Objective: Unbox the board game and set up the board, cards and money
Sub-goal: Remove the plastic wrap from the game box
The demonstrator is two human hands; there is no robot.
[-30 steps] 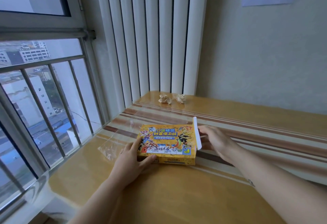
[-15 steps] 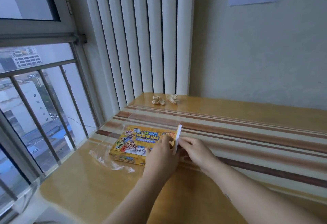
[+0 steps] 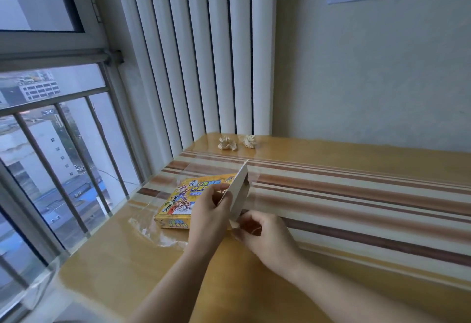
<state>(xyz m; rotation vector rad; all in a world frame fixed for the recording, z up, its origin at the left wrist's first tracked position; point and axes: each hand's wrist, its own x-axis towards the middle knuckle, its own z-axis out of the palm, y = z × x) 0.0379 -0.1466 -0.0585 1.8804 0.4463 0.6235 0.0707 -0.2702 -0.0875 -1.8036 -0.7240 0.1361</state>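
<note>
- While the left hand (image 3: 211, 217) pinches the raised end flap (image 3: 240, 190) of the game box (image 3: 178, 205) between thumb and fingers, a sharp pull could crease or tear the thin card at its fold
- Because the right hand (image 3: 265, 236) is curled at the open end with its fingertips hidden behind the flap, I cannot tell whether its grip has closed on anything; if it tugs at the contents blind, cards or paper money could catch on the box mouth and bend
- With neither hand pressing on the box top, I judge that a pull from the end might drag the whole box along the glossy table (image 3: 127, 266) instead of freeing what is inside
- Loose clear wrap (image 3: 150, 231) lies under and beside the box's near-left corner, and could let it slide or tangle with pieces as they come out
- Box: it lies flat on the table near the window, right end opened, contents not visible from this view
- Nothing of the board, cards or money is out yet
- Two crumpled paper balls (image 3: 235, 142) sit well apart at the far edge, unlikely to interfere
</note>
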